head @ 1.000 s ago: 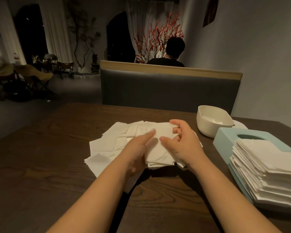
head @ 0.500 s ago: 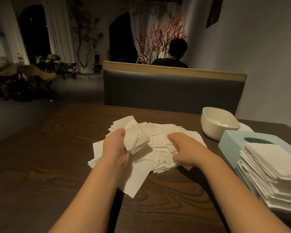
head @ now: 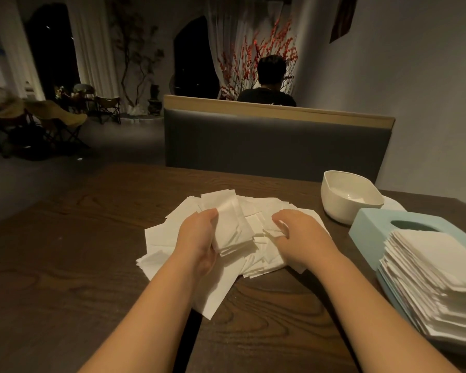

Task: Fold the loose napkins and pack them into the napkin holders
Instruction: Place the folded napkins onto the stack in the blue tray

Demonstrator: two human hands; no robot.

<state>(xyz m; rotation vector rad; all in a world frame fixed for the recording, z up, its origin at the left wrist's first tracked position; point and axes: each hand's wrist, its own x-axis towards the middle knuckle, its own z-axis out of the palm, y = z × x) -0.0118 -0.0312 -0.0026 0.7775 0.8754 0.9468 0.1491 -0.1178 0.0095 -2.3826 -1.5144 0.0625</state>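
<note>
Head view. Task judged partly done, with much remaining. Lying spread across the middle of the dark wood-grain table [head: 65, 278]: a loose heap of white napkins [head: 170, 232], thin, soft, square-cut, overlapping at odd angles, some already creased into smaller rectangles. Sitting at the right edge: a tall neat stack of folded napkins [head: 441, 275], layered edges showing, resting on a pale blue napkin holder [head: 371, 224] of smooth matt finish with an oval slot in its top; whether anything is packed inside cannot be told. Standing behind it: a white glossy rounded holder [head: 350, 200], open-topped and looking nearly empty.

Left hand [head: 199, 238]: fingers curling closed around a small bundle of folded napkins [head: 232, 227], lifting it slightly above the heap, thumb pressing one side. Right hand [head: 299, 235]: palm down on the heap, fingers bent and partly closed, pinching or gathering loose sheets; exact grip hidden under the hand.

Remaining, as judged: folding the rest, packing both holders.
</note>
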